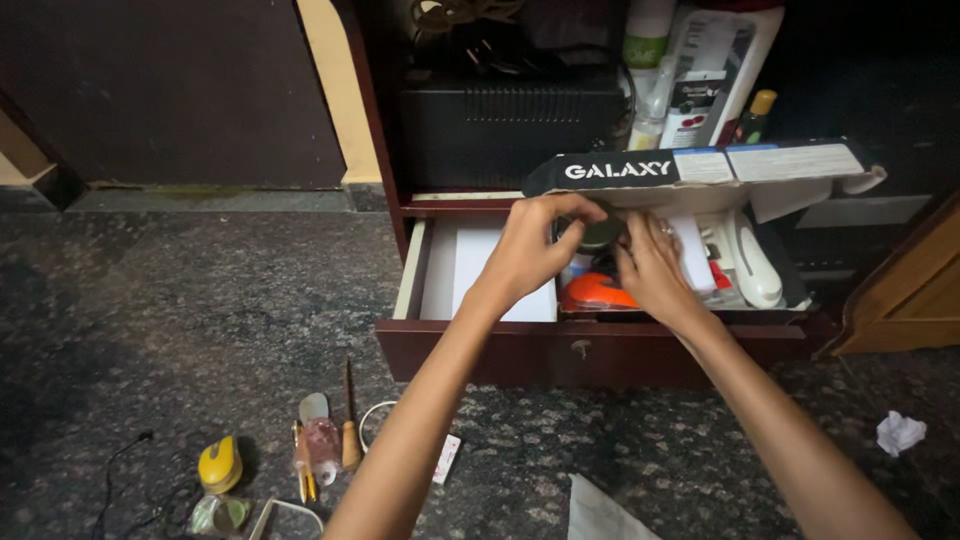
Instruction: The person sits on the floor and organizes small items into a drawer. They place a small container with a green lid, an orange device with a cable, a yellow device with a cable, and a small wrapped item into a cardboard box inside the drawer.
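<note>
1. The left hand (528, 250) and right hand (650, 268) meet over an open dark wooden drawer (600, 345), both clasped round a small dark round lid (598, 234) held between them.
2. Just below the grip lies an orange object (595, 292); above it, an open cardboard box flap (700, 168).
3. Well below and left of the grip, on the speckled stone floor (200, 300), lie a yellow tape measure (219, 464) and a wooden-handled tool (349, 420) (dim room).
4. Far right, crumpled paper (899, 432).
</note>
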